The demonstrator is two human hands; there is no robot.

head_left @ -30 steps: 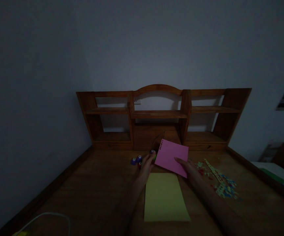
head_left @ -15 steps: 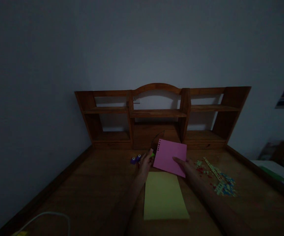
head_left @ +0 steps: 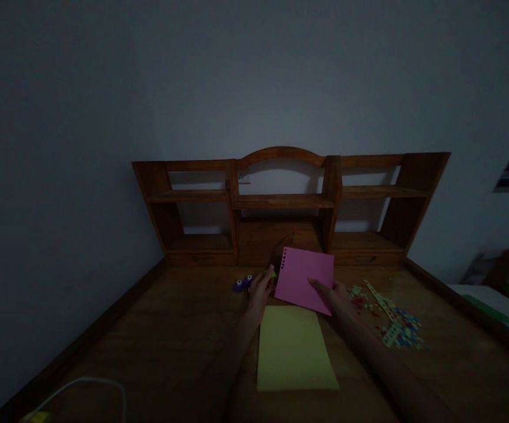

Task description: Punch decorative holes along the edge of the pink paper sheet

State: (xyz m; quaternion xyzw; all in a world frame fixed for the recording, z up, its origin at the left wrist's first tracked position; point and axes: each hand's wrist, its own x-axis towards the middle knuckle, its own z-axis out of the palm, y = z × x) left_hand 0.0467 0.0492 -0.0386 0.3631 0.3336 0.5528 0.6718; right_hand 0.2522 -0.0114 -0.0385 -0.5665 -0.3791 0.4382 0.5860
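Note:
A pink sheet of paper [head_left: 305, 273], with a row of punched holes along its left edge, is tilted above the desk. My right hand [head_left: 331, 296] grips its lower right side, thumb on top. Left of the sheet, my left hand [head_left: 260, 291] is closed with its fingers around something small; a bit of green [head_left: 274, 274] shows at the fingertips, too dim to name. Purple toy pieces with round eyes [head_left: 239, 285] sit just left of that hand. A yellow sheet of paper [head_left: 295, 349] lies flat on the desk between my forearms.
Small loose plastic pieces [head_left: 407, 332] in several colours, with pale perforated strips [head_left: 378, 299], are scattered at right. A wooden shelf unit [head_left: 283, 202] stands at the desk's back against the wall. A white cable [head_left: 91, 380] curves at lower left.
The view has shifted very slightly. My hands and the pink sheet stay in nearly the same places, with no grip visibly altered.

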